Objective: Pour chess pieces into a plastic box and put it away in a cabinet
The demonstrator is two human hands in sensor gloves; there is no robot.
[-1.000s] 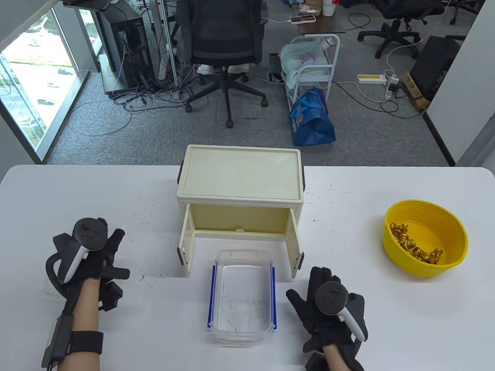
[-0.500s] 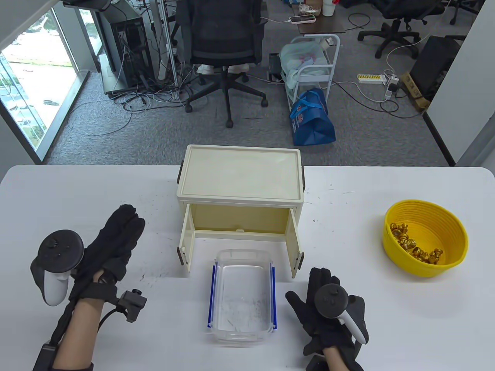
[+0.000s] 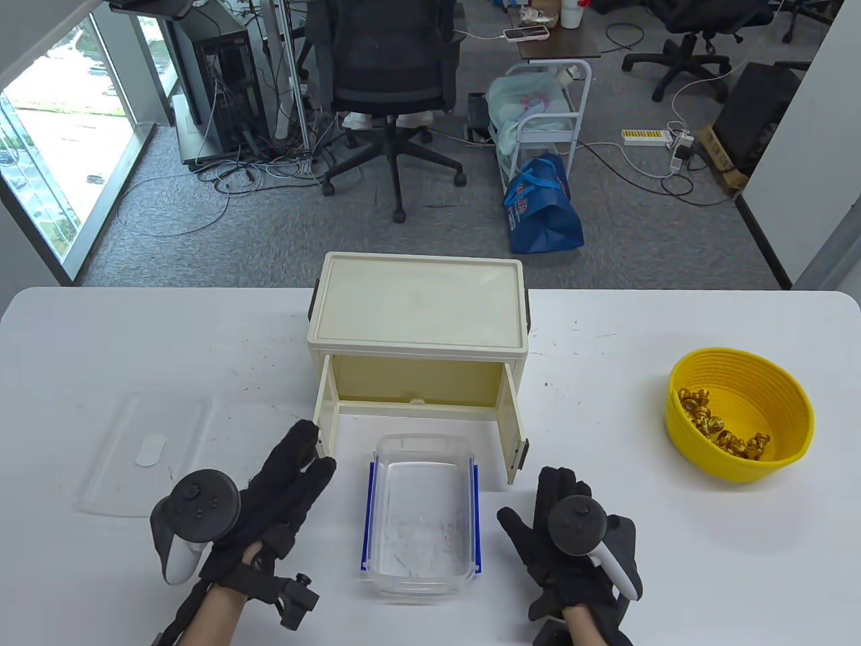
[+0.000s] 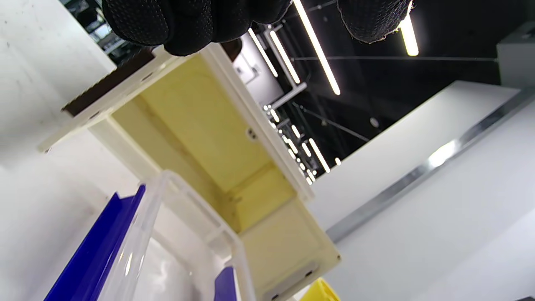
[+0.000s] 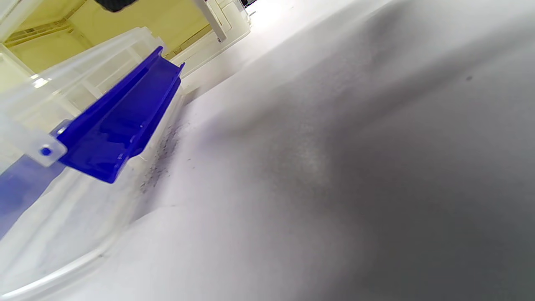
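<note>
A clear plastic box (image 3: 420, 515) with blue side clasps (image 5: 121, 121) stands lidless in front of the cream cabinet (image 3: 417, 316), whose two doors are swung open. Its clear lid (image 3: 144, 454) lies flat on the table at the left. A yellow bowl (image 3: 740, 414) at the right holds several gold chess pieces (image 3: 723, 431). My left hand (image 3: 286, 481) hovers just left of the box with straight fingers, holding nothing. My right hand (image 3: 562, 525) rests flat on the table right of the box. The box (image 4: 167, 234) and the cabinet's inside (image 4: 200, 125) fill the left wrist view.
The white table (image 3: 639, 558) ends at its far edge behind the cabinet. Beyond it on the floor are an office chair (image 3: 387, 74), a blue bag (image 3: 541, 205) and a white cart (image 3: 545, 111).
My left hand has let go of the clear lid, left it at the table's left side, and swung right toward the box. The right hand stayed put.
</note>
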